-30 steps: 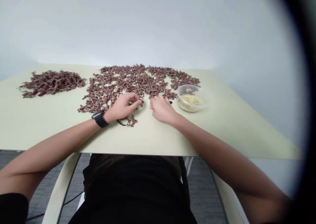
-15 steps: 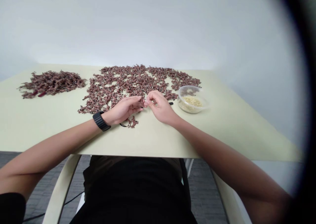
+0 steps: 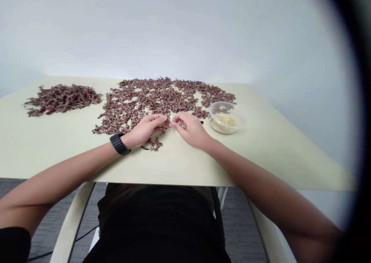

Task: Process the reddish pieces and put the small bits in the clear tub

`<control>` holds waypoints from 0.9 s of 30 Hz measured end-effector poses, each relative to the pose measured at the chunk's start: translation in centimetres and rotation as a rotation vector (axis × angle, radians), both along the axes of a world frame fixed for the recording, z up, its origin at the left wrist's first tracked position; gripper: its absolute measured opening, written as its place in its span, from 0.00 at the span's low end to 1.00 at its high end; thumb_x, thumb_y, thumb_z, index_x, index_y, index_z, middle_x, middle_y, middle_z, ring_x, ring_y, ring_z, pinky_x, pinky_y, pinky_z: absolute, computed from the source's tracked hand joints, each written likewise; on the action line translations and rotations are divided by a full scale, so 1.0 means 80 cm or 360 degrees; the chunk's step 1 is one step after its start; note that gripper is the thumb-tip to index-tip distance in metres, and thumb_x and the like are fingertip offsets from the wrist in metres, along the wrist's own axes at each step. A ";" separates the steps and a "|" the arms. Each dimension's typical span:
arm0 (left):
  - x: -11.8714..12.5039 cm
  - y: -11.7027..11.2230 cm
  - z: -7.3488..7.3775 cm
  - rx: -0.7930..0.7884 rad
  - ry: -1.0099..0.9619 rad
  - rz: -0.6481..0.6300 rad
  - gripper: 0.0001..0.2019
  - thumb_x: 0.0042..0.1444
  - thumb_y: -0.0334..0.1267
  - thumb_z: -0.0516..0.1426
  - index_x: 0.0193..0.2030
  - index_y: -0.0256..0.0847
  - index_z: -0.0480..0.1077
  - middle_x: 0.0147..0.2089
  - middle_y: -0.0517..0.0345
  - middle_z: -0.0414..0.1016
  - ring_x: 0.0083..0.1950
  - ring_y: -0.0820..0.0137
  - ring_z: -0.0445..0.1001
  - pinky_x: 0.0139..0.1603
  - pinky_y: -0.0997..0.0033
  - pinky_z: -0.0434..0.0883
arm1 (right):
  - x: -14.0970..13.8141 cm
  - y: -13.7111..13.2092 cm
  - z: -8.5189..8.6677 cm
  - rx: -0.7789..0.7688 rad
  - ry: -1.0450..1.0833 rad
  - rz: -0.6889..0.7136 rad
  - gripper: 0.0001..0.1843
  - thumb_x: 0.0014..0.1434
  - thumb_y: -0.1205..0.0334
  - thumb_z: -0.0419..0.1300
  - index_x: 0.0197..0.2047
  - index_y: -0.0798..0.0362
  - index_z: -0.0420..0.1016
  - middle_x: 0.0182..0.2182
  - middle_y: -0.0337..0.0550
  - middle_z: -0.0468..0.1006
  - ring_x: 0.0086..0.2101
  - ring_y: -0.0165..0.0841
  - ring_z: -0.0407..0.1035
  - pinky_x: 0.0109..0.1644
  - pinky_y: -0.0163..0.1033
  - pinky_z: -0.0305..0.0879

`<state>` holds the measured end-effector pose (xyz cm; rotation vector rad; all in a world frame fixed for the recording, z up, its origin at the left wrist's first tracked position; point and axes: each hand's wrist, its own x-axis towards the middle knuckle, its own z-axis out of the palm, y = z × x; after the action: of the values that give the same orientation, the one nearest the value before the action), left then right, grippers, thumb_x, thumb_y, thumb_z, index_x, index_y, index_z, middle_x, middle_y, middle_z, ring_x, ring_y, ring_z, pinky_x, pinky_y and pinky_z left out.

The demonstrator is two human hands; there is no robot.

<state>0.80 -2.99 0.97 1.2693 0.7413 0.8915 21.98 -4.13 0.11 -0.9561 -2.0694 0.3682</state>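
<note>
My left hand [image 3: 146, 129], with a black band [image 3: 119, 143] on the wrist, is closed on a small reddish-brown piece [image 3: 167, 123]. Its exact kind is too small to make out. My right hand [image 3: 191, 129] meets it from the right, thumb and forefinger pinched together at the piece. Whatever lies between those fingertips is hidden. Just beyond both hands spreads a wide layer of similar reddish-brown pieces [image 3: 156, 96]. A few more pieces [image 3: 155, 144] lie below my left hand, beside a thin black thing [image 3: 144, 147].
Right of my right hand stands a round clear plastic tub [image 3: 222, 130] with small yellowish bits [image 3: 226, 119] inside. A heaped pile of reddish-brown pieces [image 3: 65, 97] sits at the left. A small black object [image 3: 202, 122] lies near the tub. The pale table [image 3: 179, 166] meets a wall behind.
My right hand has come slightly down and its fingers have curled closer against the piece. My left hand's fingers have drawn in a little. The piles and tub stay put.
</note>
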 end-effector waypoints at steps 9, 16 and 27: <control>0.000 0.000 -0.001 -0.0024 0.0017 0.0022 0.15 0.60 0.50 0.64 0.39 0.39 0.78 0.44 0.52 0.81 0.47 0.68 0.78 0.51 0.67 0.74 | 0.009 -0.005 0.007 0.0038 -0.0089 -0.0048 0.05 0.67 0.62 0.61 0.38 0.51 0.76 0.33 0.41 0.76 0.34 0.36 0.66 0.42 0.41 0.60; -0.001 0.004 -0.004 0.0027 0.0035 0.0001 0.16 0.62 0.51 0.62 0.41 0.38 0.76 0.45 0.49 0.81 0.46 0.69 0.78 0.50 0.68 0.74 | 0.009 -0.006 0.007 -0.0096 -0.0003 -0.0064 0.05 0.67 0.61 0.60 0.39 0.51 0.75 0.33 0.41 0.76 0.32 0.33 0.66 0.38 0.40 0.62; -0.002 -0.001 -0.005 0.0100 -0.0041 -0.0246 0.15 0.62 0.46 0.64 0.48 0.38 0.71 0.51 0.46 0.81 0.51 0.65 0.81 0.60 0.59 0.72 | 0.010 -0.006 0.007 -0.0619 0.0401 -0.0100 0.12 0.69 0.51 0.57 0.41 0.51 0.72 0.33 0.40 0.74 0.28 0.31 0.68 0.30 0.37 0.65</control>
<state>0.62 -3.05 0.56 1.3495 0.5901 0.8088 22.75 -4.59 0.66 -1.1334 -1.7665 0.8360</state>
